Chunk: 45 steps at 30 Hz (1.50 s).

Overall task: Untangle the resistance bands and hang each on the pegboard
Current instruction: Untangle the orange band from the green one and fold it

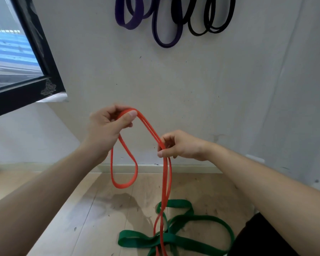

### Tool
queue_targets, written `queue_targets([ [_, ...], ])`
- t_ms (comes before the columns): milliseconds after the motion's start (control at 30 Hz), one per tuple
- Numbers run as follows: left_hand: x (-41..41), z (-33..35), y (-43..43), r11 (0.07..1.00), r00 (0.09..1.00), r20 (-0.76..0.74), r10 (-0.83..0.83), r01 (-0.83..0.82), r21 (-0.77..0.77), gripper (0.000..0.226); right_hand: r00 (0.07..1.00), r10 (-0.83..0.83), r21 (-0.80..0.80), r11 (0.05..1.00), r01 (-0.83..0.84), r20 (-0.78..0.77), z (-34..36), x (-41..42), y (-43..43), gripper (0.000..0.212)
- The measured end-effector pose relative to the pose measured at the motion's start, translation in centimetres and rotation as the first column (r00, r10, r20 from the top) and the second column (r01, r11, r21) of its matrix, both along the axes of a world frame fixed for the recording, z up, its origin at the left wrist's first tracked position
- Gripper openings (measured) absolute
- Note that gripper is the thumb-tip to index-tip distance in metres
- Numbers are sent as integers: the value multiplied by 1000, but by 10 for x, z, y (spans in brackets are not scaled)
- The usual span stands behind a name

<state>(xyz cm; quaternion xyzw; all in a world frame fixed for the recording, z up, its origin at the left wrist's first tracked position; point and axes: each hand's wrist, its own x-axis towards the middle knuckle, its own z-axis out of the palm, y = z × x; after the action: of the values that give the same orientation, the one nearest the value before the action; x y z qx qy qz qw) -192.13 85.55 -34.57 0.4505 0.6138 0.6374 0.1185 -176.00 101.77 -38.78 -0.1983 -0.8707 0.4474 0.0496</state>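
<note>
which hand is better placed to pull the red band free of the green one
Probably the right hand: it pinches the two strands of the thin orange-red rubber band that run down into the wide green rubber band. The left hand grips only the top fold.

The pale wooden plank floor (78, 218) runs up to a low, light skirting strip (183, 168) at the foot of the wall. Its boards are scuffed and dotted with small dark specks, and a greyish smeared patch (116, 202) spreads across the middle. A wide, flat green elastic band (185, 240) lies on the boards, folded into several overlapping loops. The 2 lower strands of a thin orange-red elastic band (125, 185) come down from above and cross over the green loops; the bottom edge of the view cuts off where they end.
</note>
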Motion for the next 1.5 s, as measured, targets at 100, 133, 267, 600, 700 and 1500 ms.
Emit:
queue_targets([
  [100, -6, 0, -2, 999, 999, 8, 42, -42, 6, 17, 999, 0, 29, 1000, -1, 39, 2, 2, 1, 5],
  [133, -8, -1, -2, 999, 999, 4, 51, -51, -2, 17, 999, -7, 41, 999, 5, 45, 3, 2, 2, 4],
  [267, -20, -5, -4, 994, 995, 10, 99, -99, -38, 16, 998, -70, 39, 997, 70, -8, 8, 7, 10, 11],
  [600, -45, -20, -6, 976, 996, 78, 31, -14, -220, 14, 955, -204, 38, 976, 216, -214, 17, 15, 15, 17],
  [700, -46, -25, -7, 948, 996, 84, -41, 65, -313, 33, 911, -244, -2, 966, 258, -332, 21, 18, 13, 18],
  [1500, 5, -13, 5, 968, 983, -76, -166, 148, -201, 21, 997, 21, -37, 999, -23, -69, 12, 3, -24, 8],
])
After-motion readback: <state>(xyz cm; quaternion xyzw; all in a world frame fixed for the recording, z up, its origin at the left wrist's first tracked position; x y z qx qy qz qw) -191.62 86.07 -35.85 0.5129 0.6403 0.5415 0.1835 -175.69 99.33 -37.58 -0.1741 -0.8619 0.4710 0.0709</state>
